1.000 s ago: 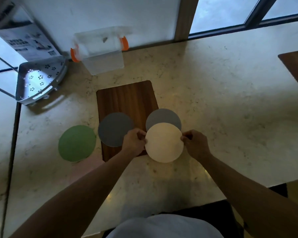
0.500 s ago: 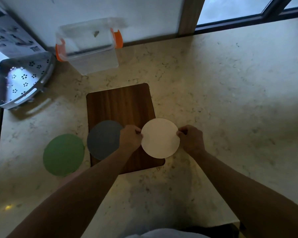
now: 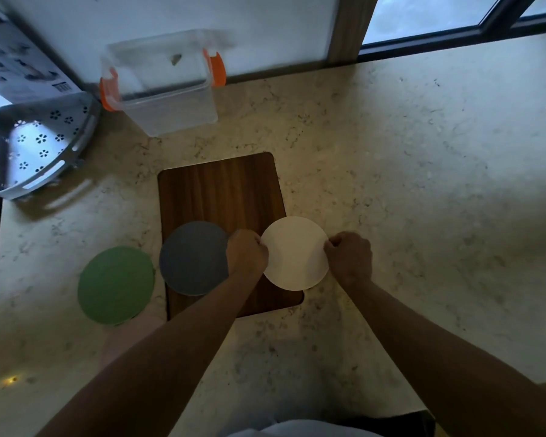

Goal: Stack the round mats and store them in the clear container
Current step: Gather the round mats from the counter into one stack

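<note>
Left hand (image 3: 246,252) and right hand (image 3: 349,257) pinch, with closed fingers, opposite edges of the round cream mat (image 3: 293,253) at the dark wooden board's (image 3: 218,187) five-o'clock corner. Keep it level (edges aligned) when stacking; the clear plastic container (image 3: 167,96) stands at eleven o'clock.

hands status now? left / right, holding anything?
Left hand: closed, pinching the white mat at its left edge.
Right hand: closed, pinching the same mat's right edge.

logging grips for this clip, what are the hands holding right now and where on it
Both hands pinch the cream round mat by its rim: left hand on its left edge, right hand on its right edge.
</note>
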### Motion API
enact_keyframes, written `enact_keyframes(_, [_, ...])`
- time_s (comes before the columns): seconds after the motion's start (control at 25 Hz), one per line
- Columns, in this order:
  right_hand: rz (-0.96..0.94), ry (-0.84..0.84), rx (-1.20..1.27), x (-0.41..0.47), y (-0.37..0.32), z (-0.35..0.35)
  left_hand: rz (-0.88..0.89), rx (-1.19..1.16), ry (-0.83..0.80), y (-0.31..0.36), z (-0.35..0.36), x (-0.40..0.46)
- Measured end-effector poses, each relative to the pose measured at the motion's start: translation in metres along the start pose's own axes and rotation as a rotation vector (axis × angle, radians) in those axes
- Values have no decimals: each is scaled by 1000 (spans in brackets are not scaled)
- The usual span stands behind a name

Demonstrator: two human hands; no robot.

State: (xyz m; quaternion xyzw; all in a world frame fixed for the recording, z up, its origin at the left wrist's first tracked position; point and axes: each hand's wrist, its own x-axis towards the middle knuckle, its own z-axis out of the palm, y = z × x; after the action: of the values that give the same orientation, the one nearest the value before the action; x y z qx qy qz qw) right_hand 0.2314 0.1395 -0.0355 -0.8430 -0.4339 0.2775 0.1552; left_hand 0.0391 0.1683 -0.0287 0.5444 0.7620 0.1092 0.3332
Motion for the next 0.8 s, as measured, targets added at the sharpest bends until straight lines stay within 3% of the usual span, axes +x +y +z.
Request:
enact_keyframes(0.16, [19,-74,28,4,-2,-4,-117,-127,-3,-2,-4,4])
enact_keyframes(0.44, [-14,-162,146,-5,-14,-15,-112,-272,-50,-22,-27,-4])
enact_keyframes(0.8, [-188,-294,119,-35,-103,33,-208,-417,38,-100,-111,-3])
